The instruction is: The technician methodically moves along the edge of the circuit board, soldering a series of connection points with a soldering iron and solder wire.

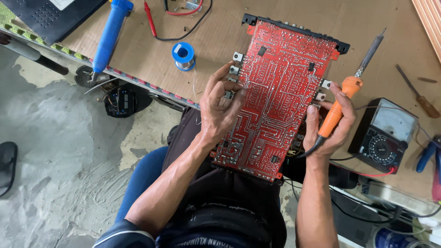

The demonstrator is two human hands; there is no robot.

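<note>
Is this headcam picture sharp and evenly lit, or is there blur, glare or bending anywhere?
Head view: soft, even daylight, faint shadows only; the red circuit board is sharp, its traces crisp; left hand and right hand with the orange soldering iron show no motion blur; mild glare on the meter's window; the table edge looks tilted, not clearly bent.

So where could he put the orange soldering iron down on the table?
Bare cardboard lies between the red circuit board and the screwdriver, above the multimeter. A smaller patch sits between the blue solder spool and the board. By the multimeter and pliers, wires crowd it.
</note>
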